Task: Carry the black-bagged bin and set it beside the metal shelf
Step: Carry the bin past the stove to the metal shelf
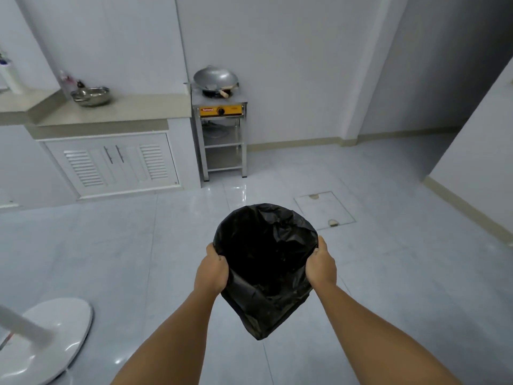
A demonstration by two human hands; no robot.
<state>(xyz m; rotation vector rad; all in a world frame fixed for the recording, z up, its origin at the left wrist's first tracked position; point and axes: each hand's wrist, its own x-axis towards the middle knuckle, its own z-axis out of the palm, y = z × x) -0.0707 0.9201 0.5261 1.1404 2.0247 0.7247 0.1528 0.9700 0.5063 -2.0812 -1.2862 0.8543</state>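
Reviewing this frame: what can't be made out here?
- Head view: the bin's body, hidden by the black bag draped over it.
- Inside the bag: too dark to see any contents.
- Fingertips of the left hand and right hand: curled over the rim, hidden.
- White round base: cut off at the left edge.

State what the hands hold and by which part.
Both hands hold the bin by its rim, over the black bag: left hand on the left side, right hand on the right, clear of the floor.
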